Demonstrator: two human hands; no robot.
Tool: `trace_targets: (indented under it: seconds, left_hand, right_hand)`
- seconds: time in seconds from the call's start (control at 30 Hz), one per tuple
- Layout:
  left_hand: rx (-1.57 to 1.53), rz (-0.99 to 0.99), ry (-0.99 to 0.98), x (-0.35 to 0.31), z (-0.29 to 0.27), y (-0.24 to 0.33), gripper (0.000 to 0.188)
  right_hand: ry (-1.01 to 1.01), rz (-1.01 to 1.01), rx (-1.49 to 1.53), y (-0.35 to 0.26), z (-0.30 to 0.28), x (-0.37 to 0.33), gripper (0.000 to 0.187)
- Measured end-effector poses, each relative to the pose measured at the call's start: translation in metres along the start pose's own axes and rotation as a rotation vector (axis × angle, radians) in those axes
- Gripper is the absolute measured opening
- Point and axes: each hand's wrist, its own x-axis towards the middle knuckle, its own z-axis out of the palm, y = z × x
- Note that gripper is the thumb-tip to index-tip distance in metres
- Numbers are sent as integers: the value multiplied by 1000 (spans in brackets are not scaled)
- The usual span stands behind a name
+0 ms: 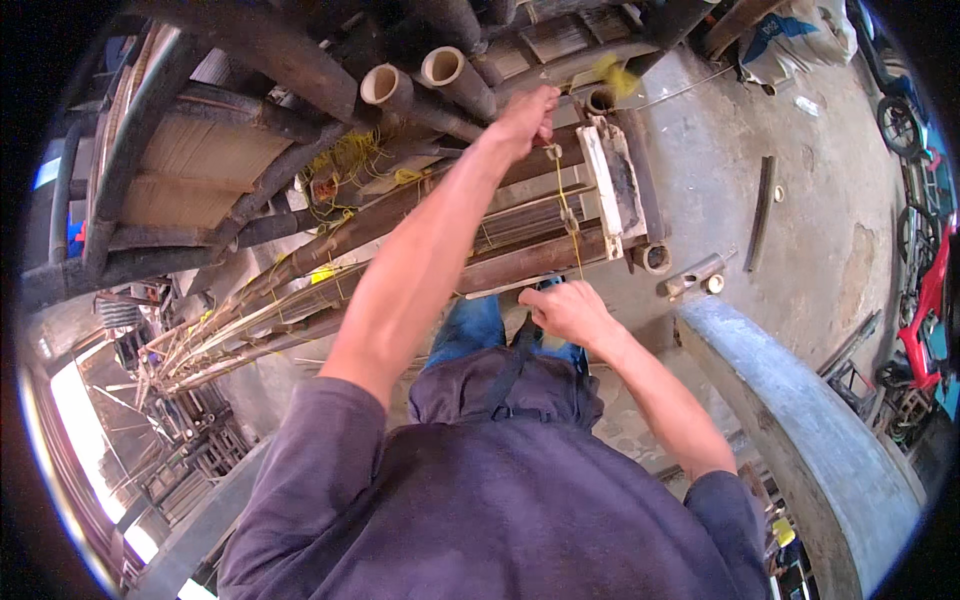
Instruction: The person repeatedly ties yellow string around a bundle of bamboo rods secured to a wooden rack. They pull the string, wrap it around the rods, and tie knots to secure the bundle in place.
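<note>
A bamboo frame (530, 265) of dark poles and thin strips lies in front of me, a pale wooden crosspiece (600, 190) at its right end. Across the poles stretches a yellow string (562, 190). At the frame's far side my left hand (522, 122) is closed, its curled fingers where the string's far end runs. A blurred yellow tuft (612, 76) shows just beyond it. My right hand (570, 312) pinches at the string's near end, close to my waist; its fingertips are partly hidden.
Thick bamboo tubes (445, 72) and a bamboo seat (190, 150) stand at the far left. Tangled yellow string (345, 160) hangs there. To the right are a grey concrete ledge (790, 420), a short bamboo piece (695, 275), a white sack (800, 42) and a red bicycle (922, 320).
</note>
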Motion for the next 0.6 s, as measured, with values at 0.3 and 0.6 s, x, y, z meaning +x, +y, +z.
trace_targets:
  seconds: [0.3, 0.6]
  left_hand:
    - [1191, 236, 220, -66, -123, 74, 51]
    - [1126, 366, 360, -264, -210, 70, 41]
  right_hand:
    - [201, -599, 246, -233, -109, 6, 36]
    - [134, 615, 1032, -159, 198, 142, 35]
